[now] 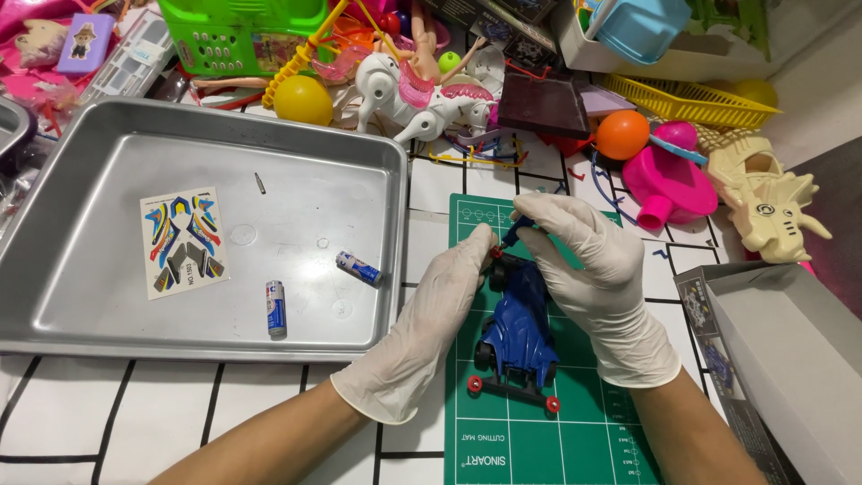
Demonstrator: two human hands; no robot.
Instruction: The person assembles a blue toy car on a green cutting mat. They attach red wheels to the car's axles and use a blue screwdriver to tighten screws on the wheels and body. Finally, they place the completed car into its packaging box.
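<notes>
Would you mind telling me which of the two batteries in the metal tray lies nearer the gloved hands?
The tilted battery by the tray's right wall; the other battery lies farther left.

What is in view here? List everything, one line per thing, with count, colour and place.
toy car: one, blue with red rollers, on the cutting mat, between both hands
cutting mat: one, green, on the table
metal tray: one, silver, left of the mat
batteries: two, blue and white, lying apart in the tray
sticker sheet: one, multicoloured, in the tray
small pin: one, metal, in the tray
toy unicorn: one, white and pink, behind the tray
balls: one orange, one yellow, among the toys
dinosaur toy: one, cream, far right
box: one, grey, right edge
left hand: white glove, on the car's side
right hand: white glove, grip on the car's far end
</notes>
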